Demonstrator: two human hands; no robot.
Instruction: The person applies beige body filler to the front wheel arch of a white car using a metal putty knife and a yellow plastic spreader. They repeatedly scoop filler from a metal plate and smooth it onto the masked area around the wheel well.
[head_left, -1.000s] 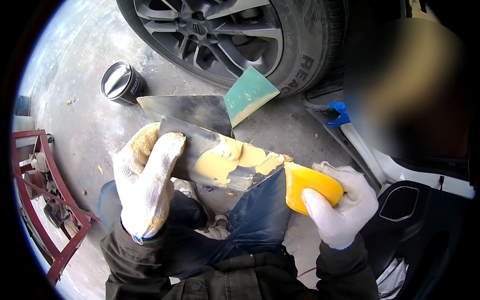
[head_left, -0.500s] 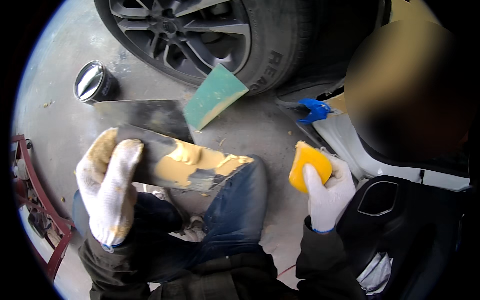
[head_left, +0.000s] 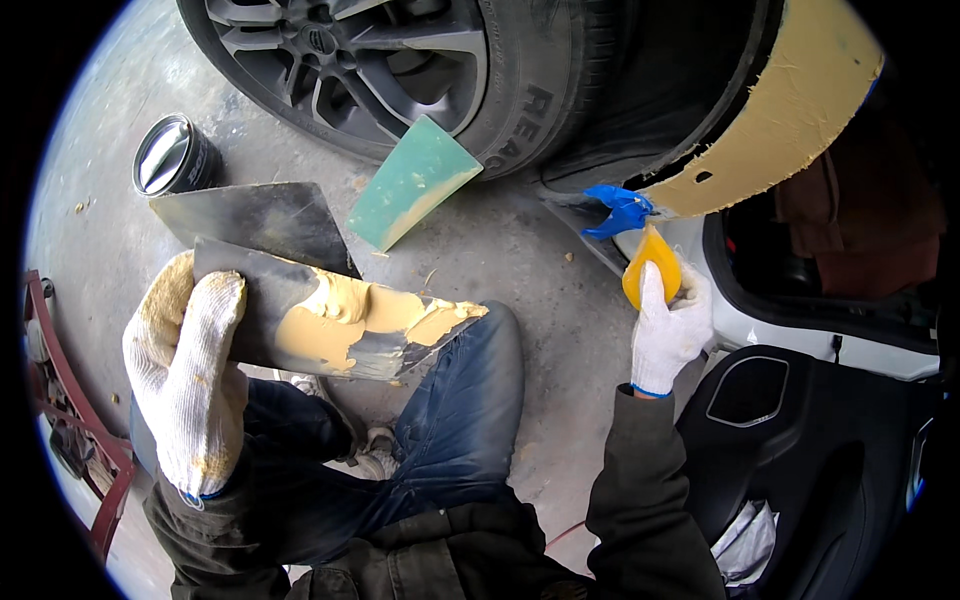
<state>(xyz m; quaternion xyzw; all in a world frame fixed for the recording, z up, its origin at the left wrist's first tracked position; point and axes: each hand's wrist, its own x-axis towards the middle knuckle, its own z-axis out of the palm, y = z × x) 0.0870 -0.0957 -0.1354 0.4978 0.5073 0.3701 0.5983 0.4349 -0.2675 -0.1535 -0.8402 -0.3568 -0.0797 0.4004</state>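
Observation:
My gloved left hand is closed on the left end of a dark mixing board. Beige body filler is spread thickly over the board's right part. In my gloved right hand a yellow plastic spreader is pinched, thumb on its face and tip pointing up. That tip is near the lower end of a car body panel coated with beige filler, just below a piece of blue masking tape. Whether the tip touches the panel I cannot tell.
A car wheel stands at the top. Beside it on the floor lie a green sheet, another dark sheet and a black can. An open car door is at the right, a dark red frame at far left.
My right hand has moved up and slightly right with the spreader, which has turned to show narrower. The filler-coated panel, blurred over before, now shows. My left hand and board sit slightly farther left.

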